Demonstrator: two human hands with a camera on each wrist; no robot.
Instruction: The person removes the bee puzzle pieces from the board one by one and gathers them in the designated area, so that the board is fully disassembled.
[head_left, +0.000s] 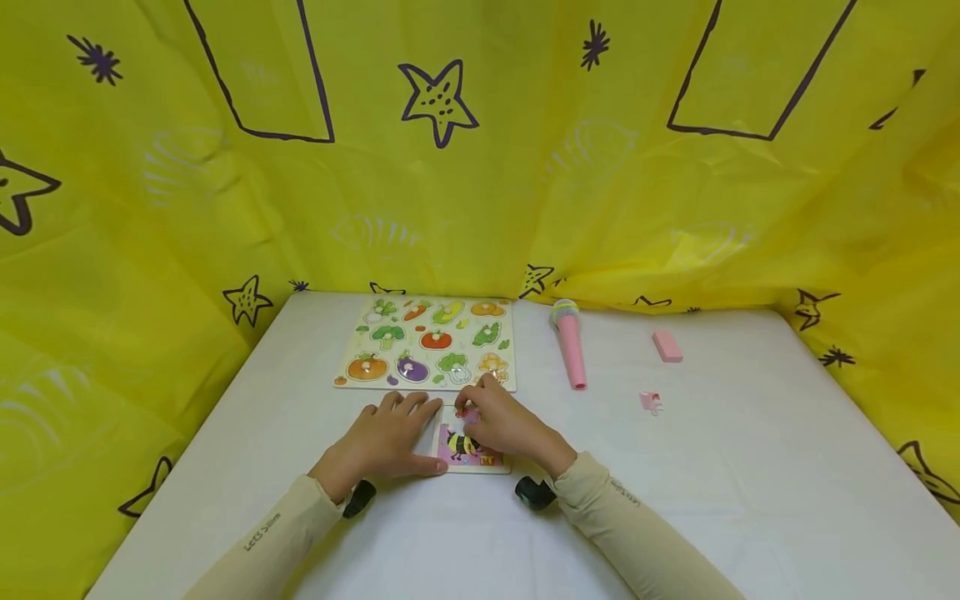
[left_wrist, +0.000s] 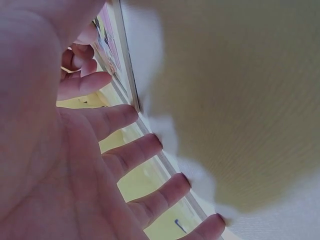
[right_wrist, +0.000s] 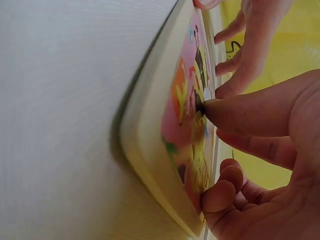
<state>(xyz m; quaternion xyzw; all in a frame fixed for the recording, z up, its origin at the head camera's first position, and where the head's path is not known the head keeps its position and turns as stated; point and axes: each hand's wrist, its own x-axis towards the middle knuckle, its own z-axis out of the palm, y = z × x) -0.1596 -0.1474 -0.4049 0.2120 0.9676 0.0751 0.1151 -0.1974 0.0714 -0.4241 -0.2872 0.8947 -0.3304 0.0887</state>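
Observation:
A small jigsaw puzzle (head_left: 457,458) with a black-and-yellow bee on pink lies in its pale frame near the middle of the table. My left hand (head_left: 390,437) is spread along its left side, the thumb on the lower left corner and the fingertips near the upper left. My right hand (head_left: 506,421) reaches over from the right. Its thumb and index finger pinch a pink puzzle piece (head_left: 471,414) at the upper part of the puzzle. In the right wrist view, the thumb touches the bee picture (right_wrist: 182,100) and the other fingers are curled. The hand partly hides the piece.
Directly behind is a vegetable peg puzzle board (head_left: 420,321). To its right lie a pink toy microphone (head_left: 572,346), a pink eraser-like block (head_left: 667,346) and a loose pink puzzle piece (head_left: 651,402). A yellow curtain (head_left: 480,208) hangs along the table's back edge.

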